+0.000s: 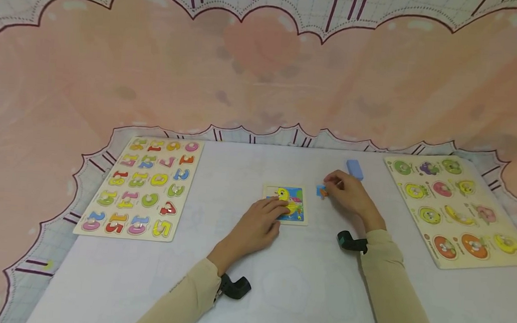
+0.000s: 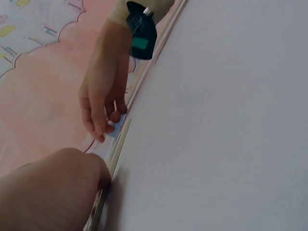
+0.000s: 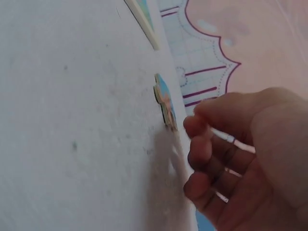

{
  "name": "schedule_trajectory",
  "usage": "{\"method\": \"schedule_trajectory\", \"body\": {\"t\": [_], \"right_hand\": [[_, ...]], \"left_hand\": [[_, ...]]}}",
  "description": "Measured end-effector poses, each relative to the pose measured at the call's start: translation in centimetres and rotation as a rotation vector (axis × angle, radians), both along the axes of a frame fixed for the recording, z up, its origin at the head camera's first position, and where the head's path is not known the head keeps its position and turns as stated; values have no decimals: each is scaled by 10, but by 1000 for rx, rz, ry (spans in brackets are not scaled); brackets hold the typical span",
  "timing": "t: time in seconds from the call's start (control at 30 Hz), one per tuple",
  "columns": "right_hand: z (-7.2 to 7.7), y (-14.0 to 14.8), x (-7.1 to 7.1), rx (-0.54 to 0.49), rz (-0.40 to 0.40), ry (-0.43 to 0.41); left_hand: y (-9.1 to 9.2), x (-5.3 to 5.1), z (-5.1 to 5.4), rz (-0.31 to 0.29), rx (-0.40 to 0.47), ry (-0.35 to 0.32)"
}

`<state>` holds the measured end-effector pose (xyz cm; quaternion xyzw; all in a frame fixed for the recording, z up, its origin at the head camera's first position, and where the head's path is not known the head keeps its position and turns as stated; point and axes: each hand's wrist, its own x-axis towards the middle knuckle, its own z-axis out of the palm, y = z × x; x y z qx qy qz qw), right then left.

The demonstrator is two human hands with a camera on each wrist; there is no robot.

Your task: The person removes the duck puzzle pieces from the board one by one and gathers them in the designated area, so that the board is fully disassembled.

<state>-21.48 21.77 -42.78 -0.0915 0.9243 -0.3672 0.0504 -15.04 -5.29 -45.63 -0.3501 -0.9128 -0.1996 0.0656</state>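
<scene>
In the head view a small square puzzle board (image 1: pixel 299 204) with a yellow duck picture lies on the table, and the left hand (image 1: pixel 256 226) rests its fingers across its left part. Just right of the board is a small blue and orange puzzle piece (image 1: pixel 320 191), beside the fingertips of the right hand (image 1: pixel 351 194). The right wrist view shows a gap between this piece (image 3: pixel 165 102) and the right hand (image 3: pixel 240 154), whose thumb and index fingertip are close together. The left wrist view has the left hand (image 2: pixel 57 187) at the board's edge, its fingertips hidden.
A blue block (image 1: pixel 354 169) lies just beyond the right hand. On the left of the white table (image 1: pixel 303 295) is a number puzzle board (image 1: pixel 171 231); a fruit puzzle board (image 1: pixel 451 262) lies on the right. A patterned cloth (image 1: pixel 165 75) hangs behind.
</scene>
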Motion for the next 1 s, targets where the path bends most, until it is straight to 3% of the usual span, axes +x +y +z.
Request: {"method": "schedule_trajectory", "body": {"t": [0.17, 0.33, 0.57, 0.77, 1.0], "right_hand": [[-2, -19, 0, -38, 95, 35], [0, -45, 3, -68, 234, 71], [-2, -63, 1, -22, 371, 16], [3, -72, -1, 49, 446, 1], [3, -79, 0, 105, 436, 49]], "left_hand": [[4, 6, 1, 26, 5, 56], [5, 7, 1, 24, -2, 40], [6, 5, 1, 0, -23, 54], [8, 5, 3, 29, -65, 106], [8, 8, 2, 51, -37, 113]]}}
